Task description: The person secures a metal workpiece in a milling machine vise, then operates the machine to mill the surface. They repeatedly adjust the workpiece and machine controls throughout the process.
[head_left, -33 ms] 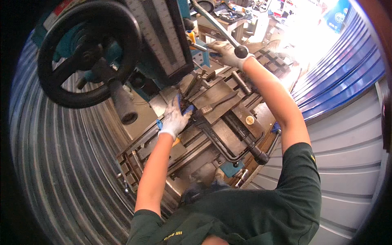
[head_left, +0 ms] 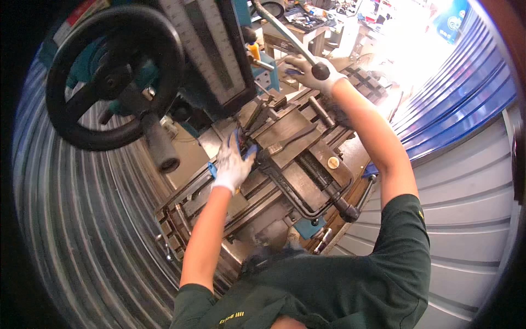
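My left hand (head_left: 232, 164), in a white and blue work glove, has its fingers spread at the near-left side of the machine vise (head_left: 282, 178). Fingertips touch or hover over dark parts by the jaw; exact contact I cannot make out. A dark-handled flat brush (head_left: 290, 140) lies across the metal plate (head_left: 298, 125) right of that hand. Farther up, my gloved right hand (head_left: 312, 74) reaches past a lever with a black ball knob (head_left: 320, 71), which partly covers it. Its fingers are apart near the blue control box (head_left: 268, 68), with nothing visible in them.
A large black handwheel (head_left: 112, 79) and the machine head with a scale (head_left: 211, 49) stand at upper left. A small round yellowish disc (head_left: 333, 163) sits on the vise. Corrugated metal panels (head_left: 460, 175) flank both sides. A cluttered bench (head_left: 307, 24) is behind.
My right hand has drawn back slightly to the right, away from the control box, its fingers spreading. My left hand stays nearly in place. The whole view has shifted a little.
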The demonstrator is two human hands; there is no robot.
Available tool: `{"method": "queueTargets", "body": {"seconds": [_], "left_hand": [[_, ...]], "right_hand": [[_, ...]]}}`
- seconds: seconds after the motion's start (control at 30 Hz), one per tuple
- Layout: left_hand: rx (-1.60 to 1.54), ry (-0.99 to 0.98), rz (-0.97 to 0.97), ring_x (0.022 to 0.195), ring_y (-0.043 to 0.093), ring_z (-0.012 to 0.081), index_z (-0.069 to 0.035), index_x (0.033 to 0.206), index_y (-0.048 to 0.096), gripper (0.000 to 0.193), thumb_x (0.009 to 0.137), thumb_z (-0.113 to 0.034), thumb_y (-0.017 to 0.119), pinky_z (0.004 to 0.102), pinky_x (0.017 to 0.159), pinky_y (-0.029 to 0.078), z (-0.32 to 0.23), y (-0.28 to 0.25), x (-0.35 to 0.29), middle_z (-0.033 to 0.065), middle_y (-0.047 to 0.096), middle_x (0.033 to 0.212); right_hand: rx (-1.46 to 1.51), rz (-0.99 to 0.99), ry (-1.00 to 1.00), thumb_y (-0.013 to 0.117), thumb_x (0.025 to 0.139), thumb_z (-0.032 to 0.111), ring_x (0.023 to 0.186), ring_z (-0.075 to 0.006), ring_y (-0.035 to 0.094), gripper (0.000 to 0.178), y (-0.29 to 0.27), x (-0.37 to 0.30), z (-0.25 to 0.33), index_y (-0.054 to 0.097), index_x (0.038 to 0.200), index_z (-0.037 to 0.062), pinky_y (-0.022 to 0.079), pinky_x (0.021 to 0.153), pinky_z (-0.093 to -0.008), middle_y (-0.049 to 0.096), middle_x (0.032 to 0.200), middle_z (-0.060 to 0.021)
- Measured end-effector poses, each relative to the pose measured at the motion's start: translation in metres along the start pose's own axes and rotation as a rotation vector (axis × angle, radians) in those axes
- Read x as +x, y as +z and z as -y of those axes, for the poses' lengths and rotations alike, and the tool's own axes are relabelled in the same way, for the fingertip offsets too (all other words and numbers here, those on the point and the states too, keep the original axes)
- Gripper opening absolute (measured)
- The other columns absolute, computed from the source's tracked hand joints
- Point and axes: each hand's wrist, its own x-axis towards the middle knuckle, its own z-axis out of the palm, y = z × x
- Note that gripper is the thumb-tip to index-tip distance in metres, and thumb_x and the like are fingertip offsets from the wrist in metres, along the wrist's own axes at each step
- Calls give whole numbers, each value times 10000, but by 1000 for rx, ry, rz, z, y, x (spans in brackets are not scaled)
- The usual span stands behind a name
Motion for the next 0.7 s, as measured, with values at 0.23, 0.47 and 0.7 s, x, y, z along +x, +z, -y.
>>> {"method": "queueTargets", "body": {"seconds": [0.23,0.47,0.7], "left_hand": [[-310,415,-236,1283,442,423,-36,1398,411,571,896,-182,640,480,1091,367,-68,-32,-20,237,447,1375],[-73,-12,-193,1343,354,445,36,1422,336,660,920,-296,605,481,1138,297,-128,-2,81,294,393,1418],[-312,-49,-388,1223,464,397,-13,1215,561,449,857,-248,698,486,1036,384,-123,17,95,226,570,1198]], "right_hand": [[-141,611,462,599,809,305,1004,-353,677,386,2,-75,3,720,1034,16,534,890,-416,693,1055,-227],[-63,610,574,574,803,310,1008,-354,678,417,41,-97,-9,720,1007,-23,533,875,-427,683,1054,-253],[806,366,220,660,798,321,694,-150,652,336,16,-54,-60,683,919,8,519,626,-299,675,755,-58]]}}
